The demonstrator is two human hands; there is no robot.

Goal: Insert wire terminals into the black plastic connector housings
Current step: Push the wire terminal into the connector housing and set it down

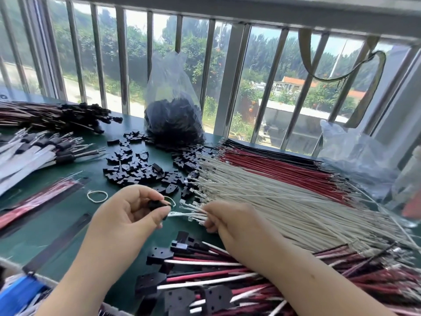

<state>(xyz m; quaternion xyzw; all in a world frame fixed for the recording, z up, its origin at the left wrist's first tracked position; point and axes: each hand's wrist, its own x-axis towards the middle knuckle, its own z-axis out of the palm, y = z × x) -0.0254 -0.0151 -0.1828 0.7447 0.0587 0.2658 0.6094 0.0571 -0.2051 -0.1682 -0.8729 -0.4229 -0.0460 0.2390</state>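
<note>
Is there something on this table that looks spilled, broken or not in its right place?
Loose black housings lie scattered over the green table in front of their plastic bag, like a spill, though probably tipped out for reach. A rubber band lies alone beside them. I see nothing broken.

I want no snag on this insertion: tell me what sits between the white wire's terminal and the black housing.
Nothing visible. The left hand pinches the small black plastic housing; the right hand holds the thin white wire with its tip right beside it.
</note>
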